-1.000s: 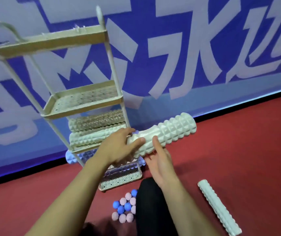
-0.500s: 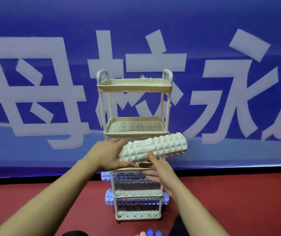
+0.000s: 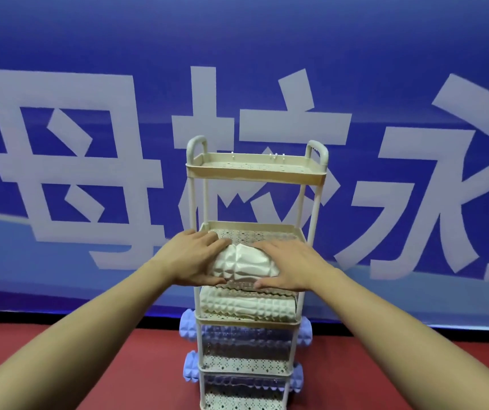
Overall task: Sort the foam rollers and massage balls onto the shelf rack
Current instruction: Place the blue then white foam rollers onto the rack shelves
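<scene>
Both hands on a white foam roller (image 3: 244, 263) at frame centre: left hand (image 3: 191, 260) on its left end, right hand (image 3: 289, 266) on its right end, fingers laid over the top, thumbs under. Roller sits at the front of the beige shelf rack (image 3: 256, 176), above another white roller (image 3: 247, 307) lying on the tier below. Purple rollers (image 3: 188, 329) on the lower tiers stick out both sides; blue banner (image 3: 89, 143) with white characters behind, red floor (image 3: 119, 365) at bottom.

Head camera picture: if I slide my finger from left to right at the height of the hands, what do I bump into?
Left hand → white foam roller gripped between both hands, in front of the shelf rack → right hand.
</scene>
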A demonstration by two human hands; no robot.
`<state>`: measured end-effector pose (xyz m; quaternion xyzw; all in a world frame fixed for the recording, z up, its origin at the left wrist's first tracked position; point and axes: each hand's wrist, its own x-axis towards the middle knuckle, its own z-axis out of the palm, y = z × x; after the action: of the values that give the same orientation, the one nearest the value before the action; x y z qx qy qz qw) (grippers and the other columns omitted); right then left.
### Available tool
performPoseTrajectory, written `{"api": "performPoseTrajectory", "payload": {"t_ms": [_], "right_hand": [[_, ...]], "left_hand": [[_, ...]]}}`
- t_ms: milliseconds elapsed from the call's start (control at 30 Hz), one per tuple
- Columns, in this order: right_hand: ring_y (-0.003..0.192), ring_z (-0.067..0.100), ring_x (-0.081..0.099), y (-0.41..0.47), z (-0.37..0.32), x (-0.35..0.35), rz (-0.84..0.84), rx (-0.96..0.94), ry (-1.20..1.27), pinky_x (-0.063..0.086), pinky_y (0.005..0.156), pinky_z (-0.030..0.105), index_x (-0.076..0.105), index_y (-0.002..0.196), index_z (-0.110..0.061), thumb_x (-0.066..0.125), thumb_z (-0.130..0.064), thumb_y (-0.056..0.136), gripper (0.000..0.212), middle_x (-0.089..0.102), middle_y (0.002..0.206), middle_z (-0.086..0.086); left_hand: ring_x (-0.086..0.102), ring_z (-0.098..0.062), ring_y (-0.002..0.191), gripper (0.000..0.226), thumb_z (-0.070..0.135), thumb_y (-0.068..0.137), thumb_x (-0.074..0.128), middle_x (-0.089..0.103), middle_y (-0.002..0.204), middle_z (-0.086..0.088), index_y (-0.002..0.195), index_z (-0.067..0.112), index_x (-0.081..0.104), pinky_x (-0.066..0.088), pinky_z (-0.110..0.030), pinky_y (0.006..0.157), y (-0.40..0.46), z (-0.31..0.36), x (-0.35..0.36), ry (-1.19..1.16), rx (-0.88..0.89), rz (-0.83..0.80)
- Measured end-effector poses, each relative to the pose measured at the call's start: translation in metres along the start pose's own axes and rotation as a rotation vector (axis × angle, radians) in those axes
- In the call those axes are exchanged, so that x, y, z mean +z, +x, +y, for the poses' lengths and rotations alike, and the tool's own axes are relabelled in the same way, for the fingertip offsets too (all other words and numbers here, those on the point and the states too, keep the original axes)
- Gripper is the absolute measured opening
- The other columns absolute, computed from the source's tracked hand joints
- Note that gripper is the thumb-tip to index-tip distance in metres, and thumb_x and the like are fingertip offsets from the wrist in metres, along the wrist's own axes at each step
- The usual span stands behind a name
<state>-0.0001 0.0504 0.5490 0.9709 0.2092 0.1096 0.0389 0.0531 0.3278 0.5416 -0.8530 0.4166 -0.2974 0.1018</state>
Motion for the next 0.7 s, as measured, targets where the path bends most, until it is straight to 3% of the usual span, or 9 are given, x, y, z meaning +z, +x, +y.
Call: {"api": "performPoseTrajectory", "payload": {"t_ms": [167, 300, 400, 500, 600, 700], "right_hand": [[0.126, 0.023, 0.053, 0.014, 0.006, 0.001, 0.007, 0.039, 0.033, 0.045, 0.099, 0.044, 0.034, 0.149, -0.035, 0.058, -0.074, 0.082, 0.081, 0.054, 0.14, -0.005], [0.121, 0.03, 0.056, 0.035, 0.004, 0.003, 0.031, 0.176, -0.066, 0.043, 0.098, 0.047, 0.035, 0.148, -0.031, 0.05, -0.075, 0.082, 0.081, 0.058, 0.135, 0.005], [0.116, 0.034, 0.059, 0.056, 0.002, 0.006, 0.025, 0.306, -0.098, 0.047, 0.094, 0.047, 0.043, 0.141, -0.024, 0.049, -0.074, 0.082, 0.078, 0.062, 0.13, 0.009], [0.112, 0.034, 0.061, 0.078, 0.002, 0.009, -0.006, 0.356, -0.112, 0.046, 0.09, 0.045, 0.045, 0.138, -0.019, 0.051, -0.071, 0.084, 0.075, 0.064, 0.123, 0.011], [0.114, 0.035, 0.059, 0.097, 0.004, 0.013, -0.054, 0.346, -0.166, 0.045, 0.091, 0.047, 0.044, 0.138, -0.017, 0.053, -0.069, 0.085, 0.074, 0.061, 0.125, 0.013], [0.117, 0.036, 0.056, 0.115, 0.01, 0.022, -0.083, 0.298, -0.227, 0.042, 0.096, 0.05, 0.042, 0.137, -0.016, 0.056, -0.063, 0.086, 0.071, 0.058, 0.129, 0.015]], "left_hand": [[0.059, -0.02, 0.108, 0.087, 0.084, 0.08, 0.047, 0.058, 0.122, 0.005, 0.145, 0.028, 0.039, 0.047, -0.035, 0.089, 0.014, 0.0, 0.023, -0.048, -0.077, 0.004], [0.042, -0.025, 0.132, 0.104, 0.082, 0.075, 0.058, 0.042, 0.146, -0.003, 0.153, 0.022, 0.026, 0.036, -0.043, 0.111, 0.018, -0.004, 0.035, -0.275, -0.372, 0.115], [0.033, -0.024, 0.135, 0.102, 0.066, 0.078, 0.072, 0.03, 0.15, -0.006, 0.152, 0.017, 0.022, 0.032, -0.044, 0.114, 0.018, -0.011, 0.041, -0.692, -0.791, 0.317], [0.037, -0.026, 0.141, 0.081, 0.052, 0.096, 0.058, 0.03, 0.156, -0.006, 0.156, 0.021, 0.013, 0.035, -0.046, 0.114, 0.027, -0.02, 0.037, -1.143, -1.042, 0.331], [0.052, -0.021, 0.128, 0.055, 0.046, 0.104, 0.043, 0.048, 0.147, -0.003, 0.151, 0.021, 0.031, 0.043, -0.045, 0.107, 0.032, -0.028, 0.038, -1.159, -1.086, 0.287], [0.06, -0.021, 0.115, 0.043, 0.042, 0.103, 0.048, 0.06, 0.129, -0.001, 0.138, 0.017, 0.048, 0.05, -0.048, 0.099, 0.038, -0.033, 0.047, -1.06, -1.121, 0.304]]}}
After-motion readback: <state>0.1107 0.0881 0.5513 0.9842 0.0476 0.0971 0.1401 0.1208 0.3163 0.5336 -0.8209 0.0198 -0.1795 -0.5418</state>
